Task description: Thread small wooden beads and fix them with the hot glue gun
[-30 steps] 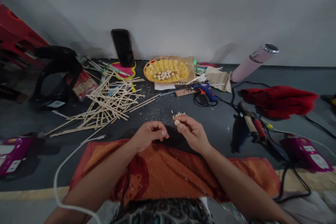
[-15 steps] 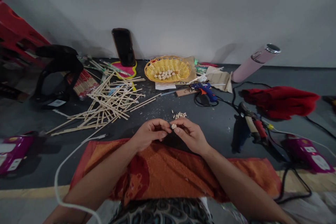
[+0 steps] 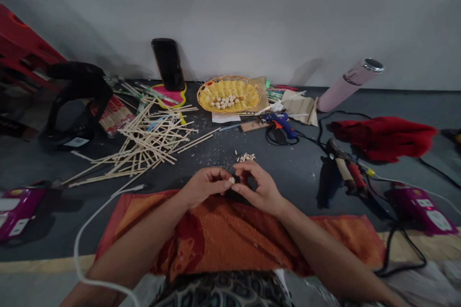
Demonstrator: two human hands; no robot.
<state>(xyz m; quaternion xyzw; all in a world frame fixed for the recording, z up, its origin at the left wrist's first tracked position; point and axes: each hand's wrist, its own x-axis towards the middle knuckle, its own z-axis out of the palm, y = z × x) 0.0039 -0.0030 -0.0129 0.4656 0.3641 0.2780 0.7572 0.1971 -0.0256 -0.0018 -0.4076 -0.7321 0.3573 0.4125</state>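
My left hand (image 3: 206, 186) pinches a small pale cluster of wooden stick pieces (image 3: 231, 180) between thumb and fingertips. Close beside it on the right, my right hand (image 3: 261, 189) has thumb and fingers apart, curved around a gap with nothing visible in it. Just beyond my hands lies a little pile of short cut stick pieces (image 3: 246, 157). Farther back, a yellow woven basket (image 3: 230, 87) contains several similar small clusters. Under my forearms is an orange-red towel (image 3: 230, 240).
Loose wooden sticks (image 3: 151, 139) sprawl to the left. A blue glue gun (image 3: 284, 124) sits behind on the right, with pliers (image 3: 344, 168), red cloth (image 3: 385, 136) and a pink flask (image 3: 349, 85) beyond. A phone (image 3: 168, 64) leans against the wall. A white cable (image 3: 79, 235) crosses the left side.
The small cluster has passed from my right fingertips to my left ones, turning and shifting slightly left. My right fingers have spread apart.
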